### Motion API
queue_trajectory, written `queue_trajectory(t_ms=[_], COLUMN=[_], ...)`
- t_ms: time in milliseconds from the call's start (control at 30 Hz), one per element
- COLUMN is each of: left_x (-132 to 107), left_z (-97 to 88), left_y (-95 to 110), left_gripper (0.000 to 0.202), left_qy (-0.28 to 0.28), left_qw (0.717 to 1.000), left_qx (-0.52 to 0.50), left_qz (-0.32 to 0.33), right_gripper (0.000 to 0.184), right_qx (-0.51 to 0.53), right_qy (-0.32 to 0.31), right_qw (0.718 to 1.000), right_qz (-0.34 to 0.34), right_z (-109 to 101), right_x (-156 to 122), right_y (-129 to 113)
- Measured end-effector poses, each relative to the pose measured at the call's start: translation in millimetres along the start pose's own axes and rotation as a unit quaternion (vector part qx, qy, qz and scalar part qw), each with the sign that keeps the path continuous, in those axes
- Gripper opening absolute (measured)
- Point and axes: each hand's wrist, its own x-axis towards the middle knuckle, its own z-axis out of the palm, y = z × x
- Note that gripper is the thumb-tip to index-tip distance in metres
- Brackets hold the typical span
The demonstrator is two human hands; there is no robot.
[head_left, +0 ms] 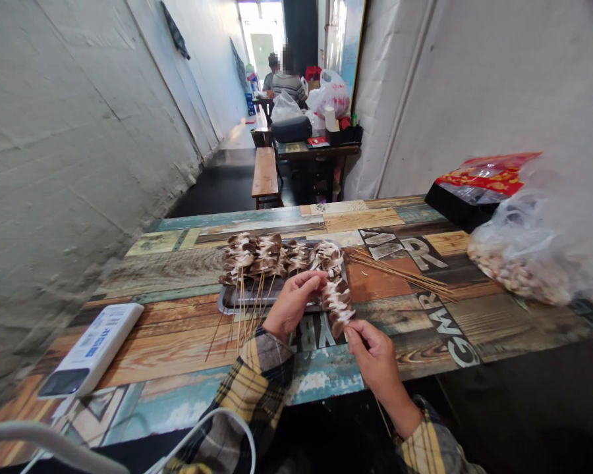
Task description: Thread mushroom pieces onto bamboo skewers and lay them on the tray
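Note:
My left hand (293, 302) pinches the upper part of a mushroom skewer (337, 294), fingers closed on the pieces. My right hand (375, 355) grips the same skewer's bamboo stick just below the lowest mushroom piece, fingers closed. The skewer runs between both hands above the table's near edge. Behind it a metal tray (226, 303) holds several finished mushroom skewers (261, 257) with their sticks pointing toward me.
Loose bamboo sticks (400, 271) lie right of the tray. A clear plastic bag of mushroom pieces (518, 266) sits at the right, a red packet (484, 176) behind it. A white power bank (91, 349) with cable lies left. People sit at a far table (316, 150).

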Motion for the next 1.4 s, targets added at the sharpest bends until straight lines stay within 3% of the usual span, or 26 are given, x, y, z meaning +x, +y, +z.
queue_trajectory(t_ms=[100,300,800,1400], left_x=[-1,-4,-6,-7], left_z=[1.4,7.1,10.1,11.9], left_y=[3,-2,-4,-13], left_gripper=[0.032,0.032,0.03,0.03], left_qy=[0.007,-0.04,-0.018,-0.056], left_qw=[1.0,0.998,0.999,0.996], left_qx=[-0.028,0.022,0.038,0.067], left_qz=[0.004,-0.031,-0.017,-0.007], right_gripper=[0.026,0.026,0.026,0.027], right_qx=[0.005,-0.007,-0.058,-0.087], right_qy=[-0.005,-0.008,0.013,0.044], right_qw=[1.0,1.0,0.998,0.994], right_qz=[0.005,0.0,-0.027,-0.055], right_z=[1,2,3,3], right_x=[-1,0,-2,-4], right_y=[3,3,0,-1])
